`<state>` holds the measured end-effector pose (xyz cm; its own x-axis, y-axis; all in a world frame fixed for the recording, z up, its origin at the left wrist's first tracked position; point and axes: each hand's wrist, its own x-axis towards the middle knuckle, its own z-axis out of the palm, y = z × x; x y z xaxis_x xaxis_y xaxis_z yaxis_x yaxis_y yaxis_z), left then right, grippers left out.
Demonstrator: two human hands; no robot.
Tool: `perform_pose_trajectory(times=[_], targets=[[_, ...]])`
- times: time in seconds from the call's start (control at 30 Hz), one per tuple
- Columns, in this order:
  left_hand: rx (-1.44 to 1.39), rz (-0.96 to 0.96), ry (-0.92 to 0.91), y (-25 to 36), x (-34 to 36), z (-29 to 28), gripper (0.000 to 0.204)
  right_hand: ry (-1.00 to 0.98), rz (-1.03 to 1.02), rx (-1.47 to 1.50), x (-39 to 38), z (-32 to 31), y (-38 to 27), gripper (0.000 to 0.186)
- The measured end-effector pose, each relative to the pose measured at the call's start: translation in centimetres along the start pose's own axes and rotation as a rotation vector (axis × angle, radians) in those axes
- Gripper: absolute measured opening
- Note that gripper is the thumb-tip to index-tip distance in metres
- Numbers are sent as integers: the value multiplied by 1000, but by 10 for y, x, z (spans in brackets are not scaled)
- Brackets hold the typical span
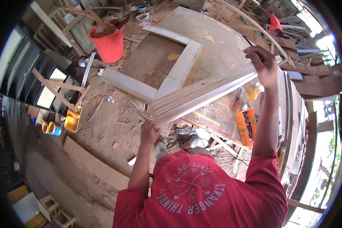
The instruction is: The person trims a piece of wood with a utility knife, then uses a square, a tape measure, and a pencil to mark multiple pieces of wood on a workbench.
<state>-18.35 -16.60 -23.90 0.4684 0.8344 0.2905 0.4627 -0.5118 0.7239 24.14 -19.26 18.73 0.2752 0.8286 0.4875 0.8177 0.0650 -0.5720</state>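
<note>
A long pale wooden board (205, 95) with grooved, moulded faces slants across the middle, from near my body up to the right. My left hand (150, 133) is closed at its near left end, low by the bottom corner. Up at the far right end, my right hand (264, 66) has its fingers curled over the board's top edge. Beyond the board, a pale three-sided wooden frame (183, 62) lies flat on the worktable (216, 40). The near corner of that frame is partly hidden behind the board.
An orange toolbox (240, 127) with tools sits on the table's near right part, beside a screwdriver (237, 98). A red bucket (109, 47) stands at the back left. On the dirt floor are a yellow container (73, 119) and a long plank (91, 159). Stacked wood lines the right.
</note>
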Motion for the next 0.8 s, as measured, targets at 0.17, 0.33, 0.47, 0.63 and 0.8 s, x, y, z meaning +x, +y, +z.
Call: perform_pose_trajectory(times=[0.17,0.33,0.47,0.63,0.8], targets=[[-176,-79,-214,55,15,-72,52,20,-10,-63,-8,-4,2,24],[-200,178,-12,198,70,-248,27,-4,17,-158,-10,-11,-9,26],[-107,389,292,342,103,-279,48,21,-75,-119,-4,-10,-13,30],[387,533,-62,460,191,-175,66,32,-48,25,-12,-19,4,36],[575,456,-87,463,236,-92,80,98,-113,598,-16,-49,25,43]])
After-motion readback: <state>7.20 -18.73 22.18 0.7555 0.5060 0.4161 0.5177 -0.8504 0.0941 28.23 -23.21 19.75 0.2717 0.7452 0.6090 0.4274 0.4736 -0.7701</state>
